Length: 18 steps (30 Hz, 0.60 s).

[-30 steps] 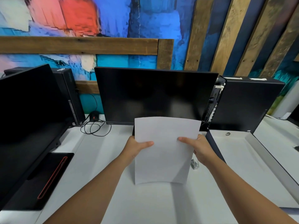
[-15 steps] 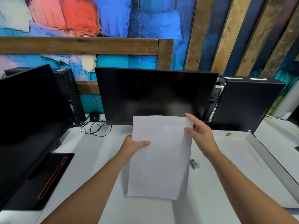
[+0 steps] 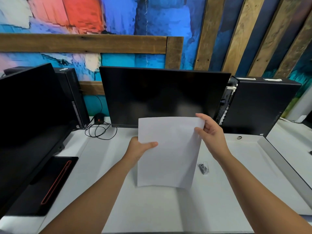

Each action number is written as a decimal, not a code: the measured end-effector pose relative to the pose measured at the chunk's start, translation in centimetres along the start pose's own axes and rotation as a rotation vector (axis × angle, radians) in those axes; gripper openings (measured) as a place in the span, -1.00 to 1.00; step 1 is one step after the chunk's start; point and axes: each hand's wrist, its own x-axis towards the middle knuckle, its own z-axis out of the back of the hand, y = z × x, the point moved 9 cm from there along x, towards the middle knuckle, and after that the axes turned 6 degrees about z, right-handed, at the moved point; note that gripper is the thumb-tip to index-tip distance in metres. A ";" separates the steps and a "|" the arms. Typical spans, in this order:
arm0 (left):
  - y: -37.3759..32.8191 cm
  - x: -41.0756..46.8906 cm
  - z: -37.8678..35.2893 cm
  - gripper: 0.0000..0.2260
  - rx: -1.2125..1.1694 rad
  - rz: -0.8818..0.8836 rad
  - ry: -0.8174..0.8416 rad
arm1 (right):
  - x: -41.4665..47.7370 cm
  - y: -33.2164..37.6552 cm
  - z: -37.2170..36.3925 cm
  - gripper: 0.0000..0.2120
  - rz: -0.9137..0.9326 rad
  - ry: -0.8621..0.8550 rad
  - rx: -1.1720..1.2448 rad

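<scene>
We find a blank white rectangular sheet of paper (image 3: 168,152) held in the air over the white desk top (image 3: 168,210), in front of the lower edge of the central black flat monitor (image 3: 163,95).

The left hand (image 3: 137,150) pinches the sheet's left edge about halfway up, thumb across the front face and fingers hidden behind. The right hand (image 3: 211,132) pinches the upper right corner, thumb on the front and fingers curled behind the top edge.

We judge the staggered grip to be deliberate. One hand steadies the side while the other controls a corner, which suits turning or folding the sheet. The sheet tilts slightly and its unsupported lower edge bows. We cannot tell whether that edge touches the desk.

- **Near side:** The desk in front of the sheet offers broad room to lay it flat.
- **Right:** A small clear-and-metal clip-like item (image 3: 204,168) lies on the desk just beside the sheet's lower right edge, and we judge it could be caught underneath. Behind it stands a black computer tower (image 3: 260,105).
- **Left:** A loose coil of black cable (image 3: 99,130) and a second black monitor (image 3: 28,115) are well apart from the sheet.
- **Rear:** The central monitor limits movement away from the person.
</scene>
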 end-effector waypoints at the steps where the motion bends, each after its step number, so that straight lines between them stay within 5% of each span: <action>1: 0.1 0.1 0.1 -0.77 0.003 0.002 -0.004 | 0.0 -0.1 -0.1 -0.60 0.008 0.010 -0.013; 18: 1.7 0.5 -1.0 -0.72 0.044 0.049 -0.002 | -0.5 -1.1 -0.1 -0.55 0.013 0.047 -0.096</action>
